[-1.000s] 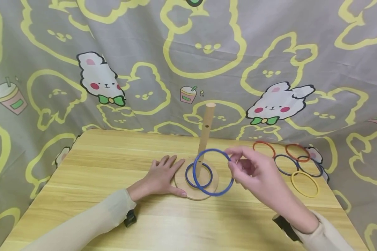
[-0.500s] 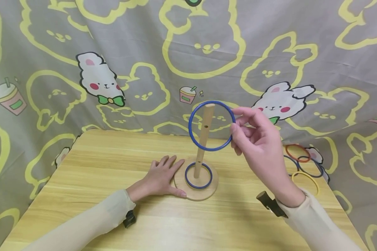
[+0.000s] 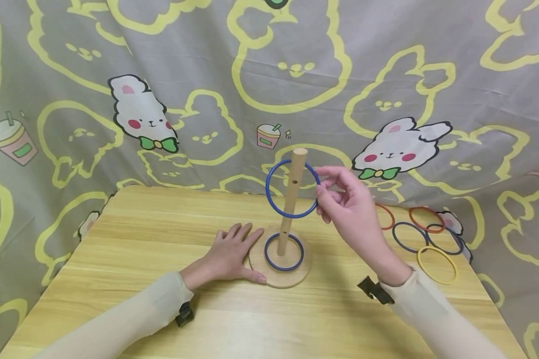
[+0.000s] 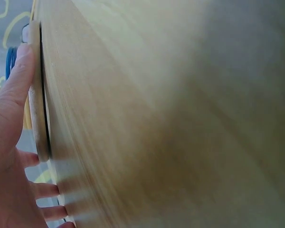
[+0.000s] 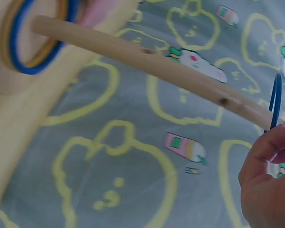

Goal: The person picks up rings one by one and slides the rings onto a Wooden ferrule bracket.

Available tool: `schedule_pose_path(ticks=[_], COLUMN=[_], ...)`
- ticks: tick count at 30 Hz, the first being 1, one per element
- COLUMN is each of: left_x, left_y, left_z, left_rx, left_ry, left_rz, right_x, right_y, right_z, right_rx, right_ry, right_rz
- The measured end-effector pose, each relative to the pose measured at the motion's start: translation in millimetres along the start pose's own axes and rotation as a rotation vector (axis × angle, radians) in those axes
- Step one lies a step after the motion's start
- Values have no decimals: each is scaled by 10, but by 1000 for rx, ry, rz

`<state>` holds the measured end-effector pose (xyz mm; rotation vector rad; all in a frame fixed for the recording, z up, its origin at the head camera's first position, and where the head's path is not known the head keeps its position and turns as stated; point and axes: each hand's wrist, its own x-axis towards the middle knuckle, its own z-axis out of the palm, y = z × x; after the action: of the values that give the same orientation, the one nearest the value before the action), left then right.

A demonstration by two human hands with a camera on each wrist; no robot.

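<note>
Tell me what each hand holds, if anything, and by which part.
The right hand pinches the raised blue ring by its right side in the head view. The left hand grips nothing; it rests against the round base.

Four blue rings, two yellow rings, two red rings, one post, one base and two hands show.

No words, numbers or brands can be read. On the grey patterned cloth, a printed drink cup at the left edge and a second printed cup above centre each show a small green label without legible lettering.
</note>
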<state>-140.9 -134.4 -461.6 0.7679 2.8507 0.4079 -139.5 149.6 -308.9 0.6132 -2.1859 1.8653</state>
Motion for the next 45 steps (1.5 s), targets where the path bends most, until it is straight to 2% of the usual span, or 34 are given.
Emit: schedule_pose_path(ticks=[5, 13, 19, 24, 31, 34, 41, 45], left_x=[11, 21, 36, 42, 38, 33, 5, 0], left_y=[-6, -34, -16, -2, 10, 8, -48, -42], left_z=[16, 55, 35, 13, -1, 0, 55, 42], left_rx=[6, 12, 12, 11, 2, -1, -14, -18], left_ry=[1, 43, 24, 4, 2, 4, 45, 29], left_rz=[4, 25, 7, -5, -3, 0, 29, 23], right_x=[-61, -190, -266, -286, -347, -371, -403, -414], right_y=[223, 597, 871, 1047, 1172, 1210, 1292, 1330], right_z=[9, 54, 76, 88, 119, 133, 142, 147], right_rx=[-39, -99, -152, -185, -228, -243, -282, -285], right_ry=[-55, -144, -221, -270, -325, -333, -365, -356], right_rz=[87, 224, 320, 329, 351, 375, 372, 376])
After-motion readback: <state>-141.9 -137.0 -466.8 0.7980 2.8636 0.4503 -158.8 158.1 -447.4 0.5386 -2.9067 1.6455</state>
